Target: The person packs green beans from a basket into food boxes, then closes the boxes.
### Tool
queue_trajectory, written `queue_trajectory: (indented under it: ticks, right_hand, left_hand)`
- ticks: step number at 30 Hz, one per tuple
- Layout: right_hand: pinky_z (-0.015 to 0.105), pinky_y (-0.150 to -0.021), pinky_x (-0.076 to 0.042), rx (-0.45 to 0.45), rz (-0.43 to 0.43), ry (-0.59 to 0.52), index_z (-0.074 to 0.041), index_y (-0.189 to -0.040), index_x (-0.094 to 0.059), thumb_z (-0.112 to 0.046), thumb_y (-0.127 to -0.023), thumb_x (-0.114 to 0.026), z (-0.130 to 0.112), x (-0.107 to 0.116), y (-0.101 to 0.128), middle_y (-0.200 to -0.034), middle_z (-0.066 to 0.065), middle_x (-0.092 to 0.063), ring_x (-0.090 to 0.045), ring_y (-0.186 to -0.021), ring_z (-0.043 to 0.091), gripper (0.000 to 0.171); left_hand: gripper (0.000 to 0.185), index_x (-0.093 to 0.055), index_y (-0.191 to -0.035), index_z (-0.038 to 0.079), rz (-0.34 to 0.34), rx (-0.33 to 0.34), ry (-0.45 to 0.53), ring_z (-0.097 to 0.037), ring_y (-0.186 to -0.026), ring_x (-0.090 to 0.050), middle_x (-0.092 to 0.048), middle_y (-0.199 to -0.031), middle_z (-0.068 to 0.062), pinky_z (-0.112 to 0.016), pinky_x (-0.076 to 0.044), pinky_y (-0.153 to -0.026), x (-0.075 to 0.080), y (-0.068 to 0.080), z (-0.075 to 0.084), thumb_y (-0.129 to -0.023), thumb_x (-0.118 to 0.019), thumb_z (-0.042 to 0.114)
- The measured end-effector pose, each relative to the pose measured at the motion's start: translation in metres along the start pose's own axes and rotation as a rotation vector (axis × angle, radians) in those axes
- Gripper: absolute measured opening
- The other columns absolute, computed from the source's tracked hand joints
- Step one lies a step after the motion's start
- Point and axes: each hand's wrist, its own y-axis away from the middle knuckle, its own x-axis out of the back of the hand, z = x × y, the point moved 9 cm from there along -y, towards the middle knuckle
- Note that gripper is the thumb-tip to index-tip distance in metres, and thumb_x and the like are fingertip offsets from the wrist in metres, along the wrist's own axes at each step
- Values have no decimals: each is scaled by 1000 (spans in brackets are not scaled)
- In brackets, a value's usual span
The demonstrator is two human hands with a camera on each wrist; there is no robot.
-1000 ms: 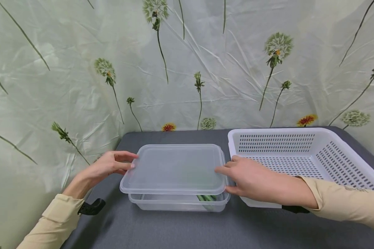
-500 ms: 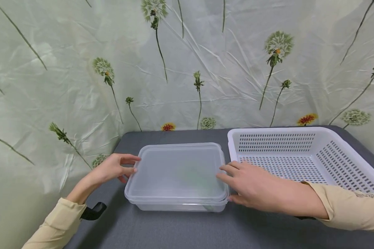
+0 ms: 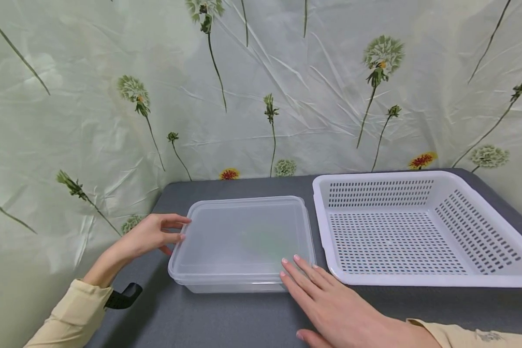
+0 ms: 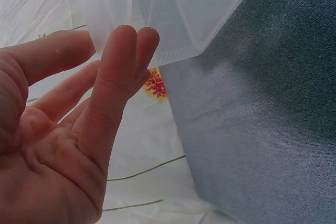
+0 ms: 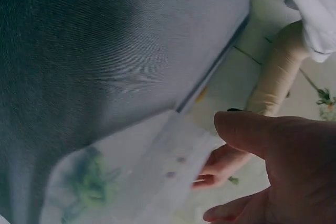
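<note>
Since the earlier frame the lid has been lowered flush onto the clear container, and the right hand drawn back to 5 o'clock, fingers flat on its near corner. At 9 o'clock the left hand is held relaxed, fingertips against the rim. One-sided pressing could leave the far edge unsealed beside the white basket.

A pale green plastic sheet hangs creased behind and to the left of the table, printed with dandelion seed heads on long thin stems and a few red-and-yellow flowers near its lower edge. The table is covered in dark grey cloth, its far edge meeting the sheet. Soft, even light throws faint shadows on the cloth.
</note>
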Motion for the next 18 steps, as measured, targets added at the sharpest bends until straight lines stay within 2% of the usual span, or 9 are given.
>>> queue_trajectory:
  ticks: [3, 8, 14, 18]
  right_hand:
    - [46, -105, -39, -66, -30, -14, 1, -152, -30, -42, -89, -69, 5, -14, -2, -157, 17, -29, -28, -143, 34, 86]
    - [50, -106, -36, -114, -57, -29, 0, -151, -33, -41, -92, -66, 9, -25, -1, -156, 17, -32, -29, -143, 32, 79]
    - [51, -103, -39, -84, 7, 3, -2, -147, -41, -40, -90, -69, 4, -23, -2, -152, 16, -39, -37, -139, 30, 75]
    - [54, -100, -39, -92, 46, -39, -1, -148, -40, -34, -88, -71, 4, -21, -1, -153, 16, -37, -36, -139, 34, 75]
  left_hand:
    - [49, -54, -136, -3, -19, -9, 2, -31, -108, -63, -54, -134, -28, -37, -58, -64, -1, -1, 1, -92, -70, 13]
    - [54, -50, -139, -3, -36, 9, 29, -29, -101, -66, -59, -127, -26, -40, -58, -66, -2, -2, -1, -91, -71, 11]
    - [57, -49, -140, 0, 7, 45, 47, -27, -96, -67, -64, -119, -20, -40, -58, -68, 4, -1, -2, -90, -71, 11]
    - [55, -49, -140, -2, 23, 60, 43, -26, -92, -68, -68, -111, -18, -40, -59, -67, 3, -2, -3, -91, -70, 10]
